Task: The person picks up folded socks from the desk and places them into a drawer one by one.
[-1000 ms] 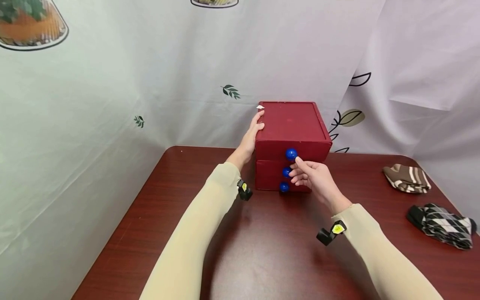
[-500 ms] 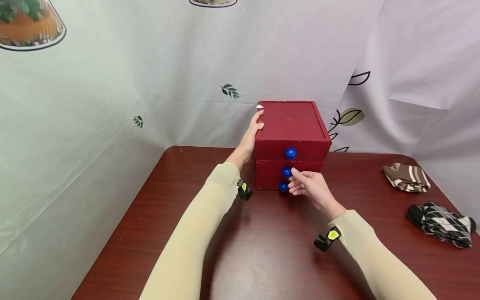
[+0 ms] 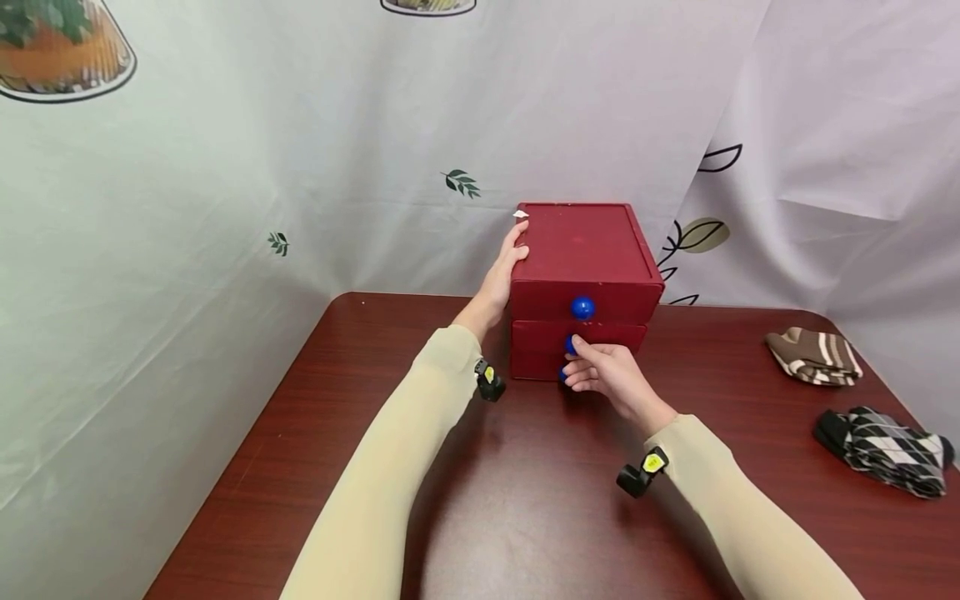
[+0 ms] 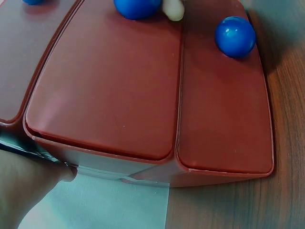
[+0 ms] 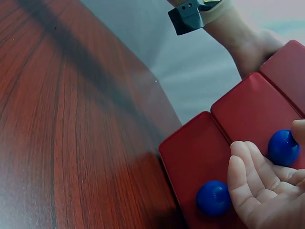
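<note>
A red drawer box (image 3: 577,242) with three stacked drawers stands at the table's far side. Each drawer front bears a round blue knob. My left hand (image 3: 495,287) lies along the box's left side, fingertips at its top edge. In the right wrist view, my right hand (image 5: 267,191) pinches the middle knob (image 5: 283,149), thumb on one side and fingers on the other. The bottom knob (image 5: 213,198) is right beside those fingertips. The top knob (image 3: 582,307) shows above the right hand. All drawer fronts look closed in the left wrist view, where the middle drawer front (image 4: 105,86) fills the centre.
On the dark red-brown table (image 3: 480,517), brown striped socks (image 3: 813,357) lie folded at the right. Black-and-white argyle socks (image 3: 885,450) lie nearer, also at the right. A white printed curtain (image 3: 375,167) hangs behind the table.
My right hand has moved down and left from beside the top knob to the middle knob and taken hold of it. The left hand has stayed on the box's side.
</note>
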`<state>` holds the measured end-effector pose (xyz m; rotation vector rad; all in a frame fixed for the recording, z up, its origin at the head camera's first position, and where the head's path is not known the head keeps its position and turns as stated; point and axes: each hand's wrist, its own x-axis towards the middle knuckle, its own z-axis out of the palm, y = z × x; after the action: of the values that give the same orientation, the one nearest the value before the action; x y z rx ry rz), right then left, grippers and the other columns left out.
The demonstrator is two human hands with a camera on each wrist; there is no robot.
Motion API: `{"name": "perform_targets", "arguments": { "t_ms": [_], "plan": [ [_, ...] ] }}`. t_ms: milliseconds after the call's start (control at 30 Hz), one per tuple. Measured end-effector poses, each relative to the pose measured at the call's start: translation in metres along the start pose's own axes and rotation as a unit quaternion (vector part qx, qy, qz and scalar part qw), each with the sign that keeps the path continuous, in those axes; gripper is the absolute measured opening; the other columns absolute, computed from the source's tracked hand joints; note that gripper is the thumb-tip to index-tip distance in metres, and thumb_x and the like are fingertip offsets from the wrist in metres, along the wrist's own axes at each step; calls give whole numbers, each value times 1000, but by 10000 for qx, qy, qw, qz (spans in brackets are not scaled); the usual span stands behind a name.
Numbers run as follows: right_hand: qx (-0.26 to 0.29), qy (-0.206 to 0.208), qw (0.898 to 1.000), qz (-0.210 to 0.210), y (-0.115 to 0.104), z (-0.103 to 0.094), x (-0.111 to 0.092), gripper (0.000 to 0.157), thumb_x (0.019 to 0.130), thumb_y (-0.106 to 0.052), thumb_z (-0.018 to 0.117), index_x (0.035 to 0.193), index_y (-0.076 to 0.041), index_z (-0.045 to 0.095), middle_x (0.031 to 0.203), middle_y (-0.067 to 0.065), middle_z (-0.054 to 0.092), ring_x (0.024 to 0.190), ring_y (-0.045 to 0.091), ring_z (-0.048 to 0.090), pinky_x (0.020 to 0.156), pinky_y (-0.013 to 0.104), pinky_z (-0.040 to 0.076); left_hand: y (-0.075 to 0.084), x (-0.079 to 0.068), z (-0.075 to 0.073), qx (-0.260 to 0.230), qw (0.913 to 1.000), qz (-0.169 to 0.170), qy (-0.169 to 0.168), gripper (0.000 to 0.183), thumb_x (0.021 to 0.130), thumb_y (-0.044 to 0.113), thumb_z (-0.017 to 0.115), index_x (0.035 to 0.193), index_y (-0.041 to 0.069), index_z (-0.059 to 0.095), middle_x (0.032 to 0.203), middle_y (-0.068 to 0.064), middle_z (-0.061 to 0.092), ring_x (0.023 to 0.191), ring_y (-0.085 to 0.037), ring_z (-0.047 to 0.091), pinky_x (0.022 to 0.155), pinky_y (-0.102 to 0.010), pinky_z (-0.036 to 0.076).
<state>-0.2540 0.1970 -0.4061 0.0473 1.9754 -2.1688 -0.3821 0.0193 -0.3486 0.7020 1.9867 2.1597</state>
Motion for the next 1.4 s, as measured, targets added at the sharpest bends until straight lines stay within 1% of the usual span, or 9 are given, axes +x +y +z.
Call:
{"name": "perform_targets", "arguments": {
  "t_ms": [167,300,433,600,733,967,1167,1267,1400],
  "plan": [
    [133,98,9999,-36,0,3,0,61,91,-37,56,115,19,49,73,8,66,62,16,64,64,30,53,0,0,1,-10,10000,-8,-17,55,91,32,36,145,34,26,145,4,27,126,-17,31,101,-43,26],
    [82,160,9998,-132,2,5,1,62,91,-37,56,113,20,49,72,7,66,60,15,64,63,29,53,0,0,0,-30,10000,0,-1,55,91,32,36,145,34,27,145,4,28,125,-17,32,101,-43,27],
    [-55,222,9995,-213,4,5,2,62,91,-38,56,112,20,50,72,7,66,60,15,64,63,29,53,0,0,-1,-62,10000,-20,-22,55,91,30,36,145,31,26,145,3,27,126,-17,32,101,-42,26],
    [-150,311,9990,-273,7,6,-1,60,91,-38,56,110,19,52,71,7,66,60,15,64,62,28,53,1,1,-2,-98,9998,-33,-155,57,92,26,35,147,27,23,147,-1,25,127,-20,30,101,-43,26],
    [-207,328,9988,-302,9,7,-6,61,91,-38,56,109,19,52,71,8,65,60,15,64,63,29,53,3,0,-2,-156,9998,-23,-158,57,92,26,35,147,25,23,147,-2,26,127,-20,31,101,-43,26],
    [-136,320,9991,-251,13,10,-19,64,89,-40,57,110,20,51,72,10,66,60,17,64,64,30,53,1,-2,0,-121,9999,10,-3,54,91,29,35,145,30,27,145,3,28,126,-16,32,102,-41,25],
    [-77,317,9990,-297,16,14,-28,63,90,-39,57,109,20,51,72,10,66,61,18,64,63,30,53,1,-2,0,-119,9999,60,39,54,91,29,34,145,30,28,145,3,28,126,-17,32,102,-41,25],
    [-93,366,9988,-323,17,14,-32,59,89,-39,58,105,17,54,72,11,65,60,18,64,63,30,53,1,-2,0,-149,9999,12,20,54,92,29,34,145,31,27,145,3,27,126,-17,31,102,-41,25],
    [-165,418,9984,-340,19,14,-39,52,89,-39,58,100,12,58,73,12,65,61,19,64,63,31,53,2,-2,-1,-147,9999,-48,-74,55,92,27,34,146,29,25,147,1,24,128,-19,30,103,-42,24]
  ]
}}
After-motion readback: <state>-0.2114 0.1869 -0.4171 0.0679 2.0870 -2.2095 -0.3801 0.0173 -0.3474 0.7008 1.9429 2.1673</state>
